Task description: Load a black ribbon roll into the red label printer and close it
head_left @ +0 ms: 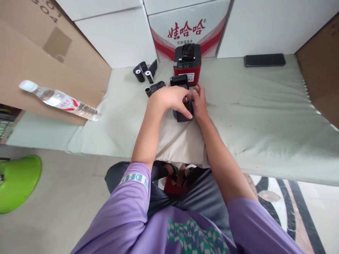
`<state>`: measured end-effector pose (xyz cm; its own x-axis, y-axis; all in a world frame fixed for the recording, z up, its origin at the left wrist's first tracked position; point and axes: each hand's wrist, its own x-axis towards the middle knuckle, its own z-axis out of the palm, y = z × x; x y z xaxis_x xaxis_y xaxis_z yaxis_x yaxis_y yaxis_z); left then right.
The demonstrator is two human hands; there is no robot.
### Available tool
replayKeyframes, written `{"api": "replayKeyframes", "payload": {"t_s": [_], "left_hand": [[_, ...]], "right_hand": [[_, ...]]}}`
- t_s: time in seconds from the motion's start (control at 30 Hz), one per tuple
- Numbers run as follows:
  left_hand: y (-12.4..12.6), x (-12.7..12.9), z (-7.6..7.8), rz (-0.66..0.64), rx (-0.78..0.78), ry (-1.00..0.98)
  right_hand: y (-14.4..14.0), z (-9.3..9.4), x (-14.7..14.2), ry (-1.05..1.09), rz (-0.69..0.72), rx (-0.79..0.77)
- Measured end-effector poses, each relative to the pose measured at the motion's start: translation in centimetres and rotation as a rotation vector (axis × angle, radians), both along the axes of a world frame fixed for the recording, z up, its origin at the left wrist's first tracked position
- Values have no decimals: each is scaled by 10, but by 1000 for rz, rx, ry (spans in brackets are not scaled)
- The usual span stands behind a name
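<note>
A small black device that looks like a portable printer [182,117] lies on the cloth-covered surface. Its raised lid [175,80] tilts toward the back. Over it bends my left hand [173,98], thumb and fingers curled around its near part; what lies under the palm is hidden. My right hand [200,102] grips the device's right side with bent fingers. Just behind stands a red and black receipt printer [194,67] with black paper [188,52] coming out of its top. A black paper roll [159,87] lies beside my left wrist.
Two more rolls, a dark-cored roll [139,76] and a white-cored roll [149,77], sit farther back. A water bottle [62,100] lies at left by a cardboard box [53,56]. White cartons [185,35] line the back. A black phone-like slab [265,60] rests at right.
</note>
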<state>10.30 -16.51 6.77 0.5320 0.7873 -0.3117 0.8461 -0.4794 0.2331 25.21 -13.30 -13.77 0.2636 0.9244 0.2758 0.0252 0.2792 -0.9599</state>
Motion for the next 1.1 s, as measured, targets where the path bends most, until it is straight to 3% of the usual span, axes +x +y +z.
{"api": "replayKeyframes", "payload": {"t_s": [0.17,0.47,0.67,0.9,1.1], "left_hand": [[-8,6,4,45,62,123],[13,-7,-4,222,211,-101],[31,-10,-17,205,259,-238],[38,-10,-26,245,239,-166],[37,-17,-17,217,227,-163]], "right_hand": [[1,-1,0,37,-2,-31],[4,-1,-2,17,44,13],[3,1,-1,75,69,14],[4,-3,5,39,181,-9],[3,1,7,32,188,-19]]}}
